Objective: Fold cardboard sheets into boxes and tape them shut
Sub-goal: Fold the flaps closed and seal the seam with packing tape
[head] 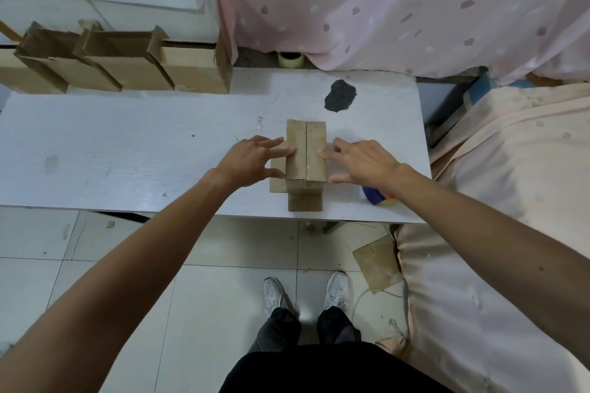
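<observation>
Cardboard, plain brown: the box [314,150] sits on the white table [127,143], toward the right and close to the front edge, its long axis running straight away from the person. The two hands flank it across the short axis, about equally near. The left hand [252,161] lies to its left with straight, spread fingers [277,154] whose tips reach the left top edge, the thumb against the side wall. The right hand [362,163] mirrors it, with straight fingers touching the right top edge and the thumb low beside the wall. Neither hand grasps anything; both are released and flat, seemingly pressing or steadying. So the box lies between the fingertips, its centre seam [306,134] just inward of both, with a glossy look there that suggests tape already laid. A loose flap [305,202] lies flat on the table at the near end, so smoothing along the seam would probably run lengthwise, away from or toward the body
</observation>
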